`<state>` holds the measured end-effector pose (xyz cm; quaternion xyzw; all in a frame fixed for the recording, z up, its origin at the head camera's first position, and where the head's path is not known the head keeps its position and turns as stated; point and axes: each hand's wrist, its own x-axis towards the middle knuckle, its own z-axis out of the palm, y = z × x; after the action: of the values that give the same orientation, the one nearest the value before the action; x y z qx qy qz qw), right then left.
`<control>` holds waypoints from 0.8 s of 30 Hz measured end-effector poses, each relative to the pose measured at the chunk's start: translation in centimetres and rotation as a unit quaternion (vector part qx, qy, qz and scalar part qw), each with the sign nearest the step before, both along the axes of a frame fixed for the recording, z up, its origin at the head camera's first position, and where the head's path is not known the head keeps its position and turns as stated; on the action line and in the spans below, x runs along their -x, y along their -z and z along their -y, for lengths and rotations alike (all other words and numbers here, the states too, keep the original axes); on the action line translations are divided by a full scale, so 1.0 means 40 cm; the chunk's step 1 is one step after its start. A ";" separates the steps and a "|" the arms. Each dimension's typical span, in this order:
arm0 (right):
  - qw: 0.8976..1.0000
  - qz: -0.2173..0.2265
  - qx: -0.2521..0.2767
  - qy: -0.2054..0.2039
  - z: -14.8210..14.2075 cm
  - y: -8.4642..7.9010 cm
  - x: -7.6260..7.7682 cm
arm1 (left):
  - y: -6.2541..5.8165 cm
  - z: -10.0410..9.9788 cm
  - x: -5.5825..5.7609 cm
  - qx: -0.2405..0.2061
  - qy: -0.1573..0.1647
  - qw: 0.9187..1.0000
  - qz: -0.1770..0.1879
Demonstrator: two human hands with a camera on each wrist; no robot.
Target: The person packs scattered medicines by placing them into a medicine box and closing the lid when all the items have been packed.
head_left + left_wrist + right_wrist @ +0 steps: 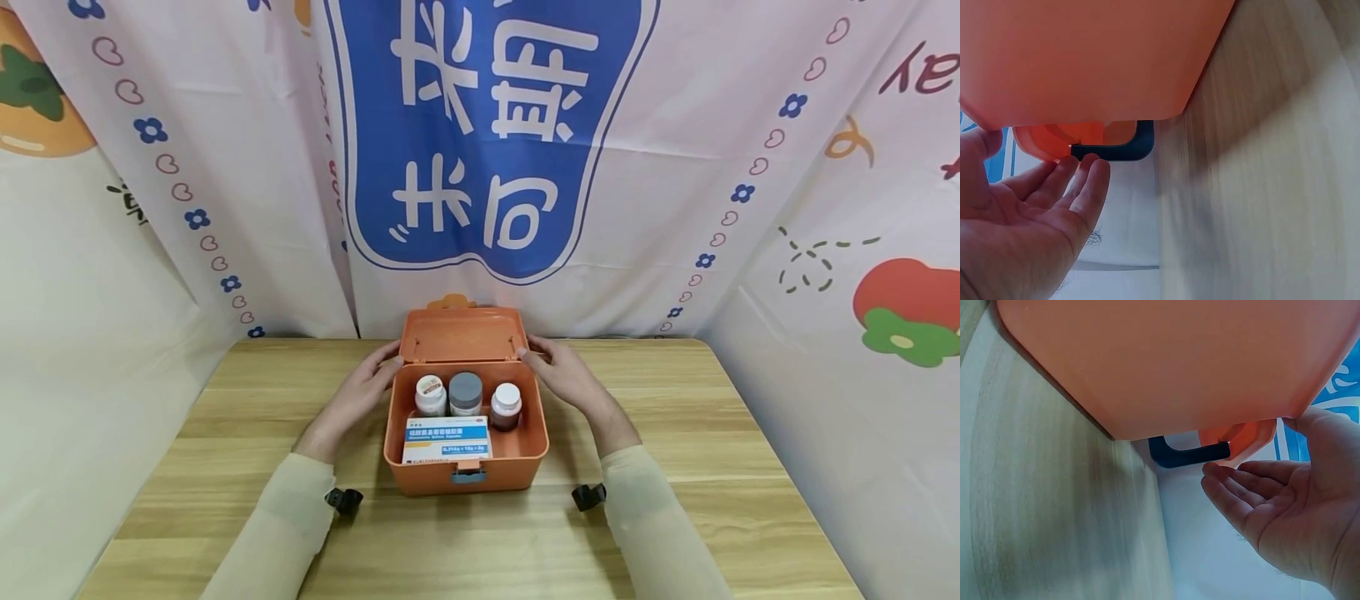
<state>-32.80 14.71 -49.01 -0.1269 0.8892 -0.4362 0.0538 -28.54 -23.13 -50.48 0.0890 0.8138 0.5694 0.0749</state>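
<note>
An orange storage box (468, 478) stands on the table with its lid (465, 335) swung back. Inside are a white-capped bottle with a printed top (431, 396), a grey-capped bottle (465, 392), a brown bottle with a white cap (506, 408) and a white and blue medicine carton (447, 440). My left hand (365, 390) is at the left rear corner, thumb by the hinge edge, its fairly straight fingers reaching behind the lid. At the opposite corner my right hand (567, 379) mirrors it. A dark handle (1124, 151) hangs behind the box, close to the fingertips of both hands.
The wooden table (660, 517) extends around the box. Close behind it hangs a printed curtain (637, 250), with more printed cloth on both sides. A small blue-grey latch (468, 477) sits on the box's front.
</note>
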 end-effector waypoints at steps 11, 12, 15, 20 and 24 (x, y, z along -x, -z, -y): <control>1.000 -0.001 0.011 -0.007 0.000 0.011 0.001 | -0.015 -0.002 0.016 0.023 0.020 0.999 0.009; 1.000 -0.002 0.010 -0.007 0.000 0.011 0.001 | -0.017 -0.003 0.017 0.026 0.022 0.999 0.009; 1.000 -0.002 0.008 -0.005 -0.001 0.012 0.001 | -0.021 -0.006 0.023 0.030 0.029 0.999 0.010; 1.000 -0.001 0.004 -0.002 -0.002 0.015 0.001 | -0.023 -0.007 0.029 0.033 0.038 0.999 0.005; 1.000 -0.004 0.004 0.001 -0.004 0.010 -0.001 | -0.025 -0.008 0.033 0.038 0.041 0.998 -0.005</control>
<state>-32.77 14.87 -49.39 -0.1282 0.8879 -0.4390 0.0498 -29.85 -22.83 -49.47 0.1219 0.8306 0.5345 0.0977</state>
